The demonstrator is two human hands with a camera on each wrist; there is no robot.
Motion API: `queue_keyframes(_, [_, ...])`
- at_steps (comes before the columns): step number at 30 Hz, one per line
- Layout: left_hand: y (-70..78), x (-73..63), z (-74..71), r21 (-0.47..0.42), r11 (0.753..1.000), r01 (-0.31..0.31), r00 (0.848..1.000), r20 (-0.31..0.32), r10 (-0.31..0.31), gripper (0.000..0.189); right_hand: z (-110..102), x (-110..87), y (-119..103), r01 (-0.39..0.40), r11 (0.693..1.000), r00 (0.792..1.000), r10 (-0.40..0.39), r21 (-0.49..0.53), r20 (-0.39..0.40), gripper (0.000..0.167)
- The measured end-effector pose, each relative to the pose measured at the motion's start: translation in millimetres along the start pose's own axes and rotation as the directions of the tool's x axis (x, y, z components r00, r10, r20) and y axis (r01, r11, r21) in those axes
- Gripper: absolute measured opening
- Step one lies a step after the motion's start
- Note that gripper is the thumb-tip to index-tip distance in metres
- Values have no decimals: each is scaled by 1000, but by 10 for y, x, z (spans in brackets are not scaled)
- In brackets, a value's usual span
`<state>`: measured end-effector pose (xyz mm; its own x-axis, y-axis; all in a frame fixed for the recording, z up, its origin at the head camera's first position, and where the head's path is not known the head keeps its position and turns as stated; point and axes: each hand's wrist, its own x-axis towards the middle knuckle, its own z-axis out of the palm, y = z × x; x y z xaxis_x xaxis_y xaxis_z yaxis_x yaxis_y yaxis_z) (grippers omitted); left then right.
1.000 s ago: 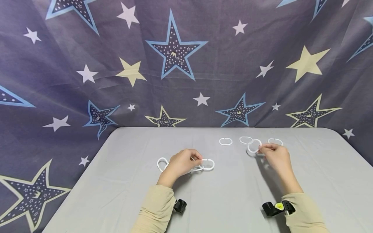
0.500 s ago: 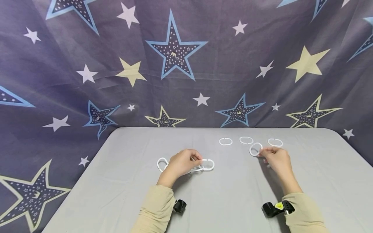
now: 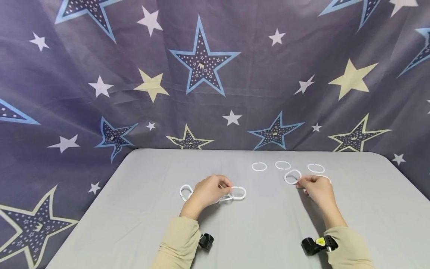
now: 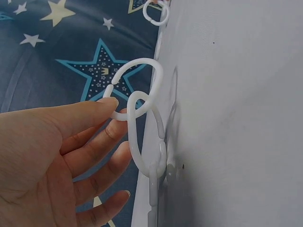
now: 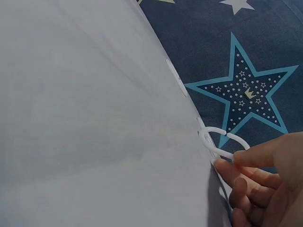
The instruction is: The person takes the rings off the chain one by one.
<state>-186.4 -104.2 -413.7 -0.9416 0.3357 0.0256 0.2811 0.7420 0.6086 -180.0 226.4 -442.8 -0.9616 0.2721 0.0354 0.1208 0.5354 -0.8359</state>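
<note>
My left hand [image 3: 209,189] pinches a white oval plastic link [image 4: 158,78] between thumb and index finger. Through it hangs a second link [image 4: 133,137], and more joined links trail below. In the head view, the chain's far-left link [image 3: 181,193] shows past the hand, while its middle is partly hidden. Over to the right, my right hand [image 3: 317,189] pinches a single white link [image 5: 204,139] by its edge, raised above the table. A small gap shows in its rim. The two hands are well apart.
Loose white links lie near the grey table's back edge: one on the left [image 3: 259,170], one in the middle [image 3: 283,169], one on the right [image 3: 315,172]. Another link [image 3: 325,176] is partly behind my right hand. A star-patterned curtain [image 3: 208,108] hangs behind the table.
My right hand has drawn its link slightly nearer, away from the loose links at the back. The left hand has kept its hold and place. The head view has tilted up a little.
</note>
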Motion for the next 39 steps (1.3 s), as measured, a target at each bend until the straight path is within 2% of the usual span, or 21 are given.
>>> queue_keyframes(9, [0, -3, -5, 1, 1000, -18, 1000, -4, 18, 6, 16, -11, 39, 44, 998, 999, -44, -50, 4, 23])
queue_keyframes(22, [-8, -12, -15, 6, 1000, -18, 1000, -5, 18, 4, 25, -39, 16, 47, 986, 999, -49, -158, -9, 24])
queue_keyframes(31, [-10, -28, 19, 4, 1000, -9, 1000, 13, 9, 4, 18, -76, 41, 39, 982, 999, -43, -186, -13, 24])
queue_keyframes(39, [19, 32, -19, 14, 1000, 9, 1000, 13, -10, 5, -1, 22, 23, 47, 981, 999, -49, -188, -6, 26])
